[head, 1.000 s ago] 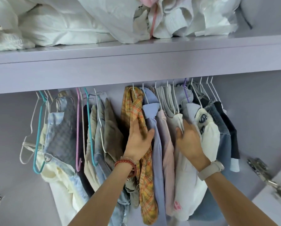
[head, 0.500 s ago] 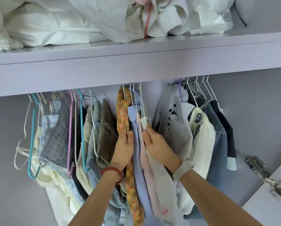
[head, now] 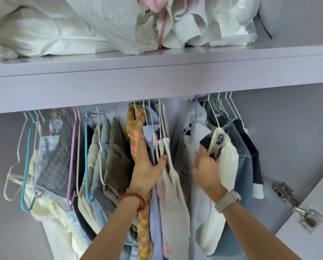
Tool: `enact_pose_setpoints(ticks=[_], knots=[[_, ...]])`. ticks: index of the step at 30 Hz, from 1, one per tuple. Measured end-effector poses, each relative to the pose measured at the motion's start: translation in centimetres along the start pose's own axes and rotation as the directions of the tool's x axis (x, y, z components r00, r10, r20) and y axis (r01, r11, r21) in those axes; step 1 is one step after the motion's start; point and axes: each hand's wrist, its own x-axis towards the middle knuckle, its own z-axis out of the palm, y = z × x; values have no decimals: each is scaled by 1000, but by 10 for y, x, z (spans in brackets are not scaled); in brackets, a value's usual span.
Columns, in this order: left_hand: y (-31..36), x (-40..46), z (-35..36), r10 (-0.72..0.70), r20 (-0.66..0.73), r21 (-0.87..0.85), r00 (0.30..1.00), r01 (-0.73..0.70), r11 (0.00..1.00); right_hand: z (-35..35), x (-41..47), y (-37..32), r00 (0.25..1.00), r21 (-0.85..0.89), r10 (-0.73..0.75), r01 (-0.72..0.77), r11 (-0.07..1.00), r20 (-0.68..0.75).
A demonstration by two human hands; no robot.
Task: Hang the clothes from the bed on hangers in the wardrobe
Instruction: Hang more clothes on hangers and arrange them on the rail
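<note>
From the head camera, a lilac wardrobe [head: 297, 147] is seen from below, with a row of clothes hung beneath its shelf [head: 157, 72]. The left hand [head: 147, 166] is laid against a bunch of hung garments at the middle of the row: its fingers are stretched up over the orange plaid shirt [head: 135, 132], while its thumb is hooked round the pale blue shirt [head: 149, 136] and the cream garments [head: 166, 147] beside it, so that the bunch is gripped. The right hand [head: 206, 166] is set against the white printed top [head: 192, 147] to the right, its fingers half curled into the fabric; whether that top is truly clasped cannot be told. A gap is seen between the two groups of clothes. A teal hanger [head: 28, 156] and a purple hanger [head: 71, 156] are hung at the left among denim and beige pieces. White bags and bedding [head: 82, 25] are piled on the shelf. A metal hinge [head: 295, 209] is fixed at the lower right.
</note>
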Motion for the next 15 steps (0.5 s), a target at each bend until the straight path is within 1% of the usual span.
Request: enact_pose_setpoints(ticks=[3, 5, 6, 8, 10, 11, 12, 13, 14, 15], knots=[[-5, -2, -4, -38, 53, 19, 998, 37, 999, 13, -4, -14, 986, 43, -149, 146, 988, 80], [-8, -2, -6, -31, 67, 6, 997, 31, 1000, 20, -8, -27, 960, 101, -240, 227, 969, 143], [-8, -2, -7, -25, 62, -2, 998, 25, 1000, 22, -10, -33, 949, 146, -264, 241, 959, 169], [-8, -2, -8, -16, 47, -14, 999, 16, 1000, 22, -10, -41, 937, 237, -258, 203, 950, 234], [-7, -3, -8, -8, 25, -12, 1000, 9, 1000, 17, -10, -38, 927, 278, -280, 208, 938, 249], [-6, -3, -8, -8, 0, 12, 1000, 8, 1000, 12, -11, -33, 929, 237, -305, 254, 938, 210], [-5, -3, -7, -6, -42, 63, 999, 8, 998, 7, -11, -26, 936, 161, -330, 310, 937, 118], [-3, -3, -4, -1, -91, 134, 996, 13, 991, 0, -11, -17, 935, 72, -355, 355, 932, -19], [-1, -3, -2, 4, -137, 215, 991, 26, 976, -8, -8, -6, 911, -18, -372, 375, 927, -178], [2, -3, 1, 3, -169, 294, 986, 48, 955, -18, -4, 5, 876, -108, -366, 350, 930, -313]])
